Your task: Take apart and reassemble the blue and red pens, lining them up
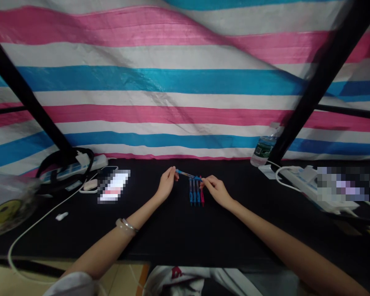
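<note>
Between my two hands a clear pen with blue ends [187, 175] is held just above the black table, slanting slightly down to the right. My left hand [168, 183] pinches its left end with closed fingers. At its right end, the fingers of my right hand [214, 189] are closed on the blue part. Under the held pen, several pens stand side by side in a row on the table: blue ones [194, 197] at the left and a pink one [202, 197] at the right, close to my right fingertips.
The black table [172, 242] has a phone [114, 186], a white earbud [62, 216], a power strip [95, 164] and a plastic bag [9, 201] at the left. At the right are a water bottle [263, 148] and another power strip [314, 189] with cables. Striped sheeting hangs behind.
</note>
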A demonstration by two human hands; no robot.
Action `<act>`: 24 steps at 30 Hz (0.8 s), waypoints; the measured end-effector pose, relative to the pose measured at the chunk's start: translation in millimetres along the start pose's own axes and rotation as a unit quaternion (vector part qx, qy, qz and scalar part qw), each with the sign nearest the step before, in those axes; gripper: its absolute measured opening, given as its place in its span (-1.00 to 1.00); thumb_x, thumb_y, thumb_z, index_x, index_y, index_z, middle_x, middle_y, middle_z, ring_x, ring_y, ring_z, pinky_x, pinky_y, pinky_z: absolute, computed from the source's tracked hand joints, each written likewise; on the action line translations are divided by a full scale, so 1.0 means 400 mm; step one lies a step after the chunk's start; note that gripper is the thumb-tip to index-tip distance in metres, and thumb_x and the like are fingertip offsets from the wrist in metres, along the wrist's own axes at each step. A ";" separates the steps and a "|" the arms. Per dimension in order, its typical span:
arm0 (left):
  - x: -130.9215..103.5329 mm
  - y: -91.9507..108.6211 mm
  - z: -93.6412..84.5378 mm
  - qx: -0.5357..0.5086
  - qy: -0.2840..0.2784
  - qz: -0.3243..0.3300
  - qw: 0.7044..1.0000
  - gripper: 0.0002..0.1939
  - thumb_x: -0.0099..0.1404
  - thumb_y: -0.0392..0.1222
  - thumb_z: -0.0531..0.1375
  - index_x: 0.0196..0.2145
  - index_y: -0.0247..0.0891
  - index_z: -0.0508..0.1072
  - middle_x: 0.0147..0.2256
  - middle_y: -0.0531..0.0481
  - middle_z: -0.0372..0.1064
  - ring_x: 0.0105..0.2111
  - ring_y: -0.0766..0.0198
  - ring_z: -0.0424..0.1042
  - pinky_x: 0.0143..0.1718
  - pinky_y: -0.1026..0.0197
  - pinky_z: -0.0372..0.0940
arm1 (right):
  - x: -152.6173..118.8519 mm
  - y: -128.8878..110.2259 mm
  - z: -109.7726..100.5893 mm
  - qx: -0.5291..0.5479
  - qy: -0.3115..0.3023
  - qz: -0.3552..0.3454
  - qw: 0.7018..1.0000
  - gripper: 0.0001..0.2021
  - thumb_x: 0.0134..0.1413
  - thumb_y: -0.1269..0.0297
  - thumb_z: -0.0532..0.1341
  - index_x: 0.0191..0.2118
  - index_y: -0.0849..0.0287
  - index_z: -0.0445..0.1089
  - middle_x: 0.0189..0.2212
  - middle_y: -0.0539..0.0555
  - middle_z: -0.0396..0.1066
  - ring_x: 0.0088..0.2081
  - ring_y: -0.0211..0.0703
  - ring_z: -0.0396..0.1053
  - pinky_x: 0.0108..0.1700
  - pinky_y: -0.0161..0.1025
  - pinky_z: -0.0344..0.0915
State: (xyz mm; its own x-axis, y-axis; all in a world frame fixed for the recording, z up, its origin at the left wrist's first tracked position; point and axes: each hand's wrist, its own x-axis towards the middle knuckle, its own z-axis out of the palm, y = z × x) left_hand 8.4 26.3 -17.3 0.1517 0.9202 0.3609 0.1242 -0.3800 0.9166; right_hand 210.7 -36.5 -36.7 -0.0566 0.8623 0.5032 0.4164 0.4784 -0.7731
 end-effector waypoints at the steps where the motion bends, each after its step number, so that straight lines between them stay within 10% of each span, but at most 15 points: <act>1: 0.000 0.002 -0.001 -0.002 0.005 -0.001 1.000 -0.60 0.27 0.06 -0.04 -0.60 -0.24 0.19 -0.59 0.08 0.19 -0.57 0.35 0.22 -0.43 0.26 0.18 | -0.001 0.001 -0.003 -0.034 -0.009 -0.016 0.999 -0.65 0.17 0.09 0.03 -0.47 0.13 0.43 -0.46 0.06 0.42 -0.30 -0.15 0.33 -0.16 -0.19 0.17; 14: -0.020 0.025 0.002 0.047 0.017 0.028 0.998 -0.61 0.30 0.04 -0.08 -0.52 -0.25 0.28 -0.52 0.03 0.28 -0.50 0.33 0.25 -0.38 0.27 0.19 | 0.010 -0.021 -0.029 -0.289 -0.078 -0.159 0.941 -0.70 0.22 0.33 -0.06 -0.01 0.19 0.30 -0.11 0.18 0.38 0.06 -0.02 0.19 -0.02 -0.06 0.15; 24: -0.035 0.038 -0.003 0.162 -0.009 0.076 0.984 -0.59 0.32 0.01 -0.09 -0.55 -0.24 0.33 -0.55 0.04 0.32 -0.48 0.29 0.31 -0.34 0.26 0.17 | 0.011 0.020 -0.023 -0.326 -0.004 -0.166 0.931 -0.68 0.17 0.45 -0.05 -0.06 0.20 0.36 -0.17 0.18 0.44 0.07 0.04 0.19 -0.07 -0.03 0.15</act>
State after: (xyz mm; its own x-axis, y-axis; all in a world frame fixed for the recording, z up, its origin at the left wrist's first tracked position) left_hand 6.9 7.6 -8.3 0.2089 0.8496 0.4843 0.4037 -0.5260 0.7486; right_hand 222.0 -30.4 -37.2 -0.2866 0.6872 0.6676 0.8364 0.5193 -0.1754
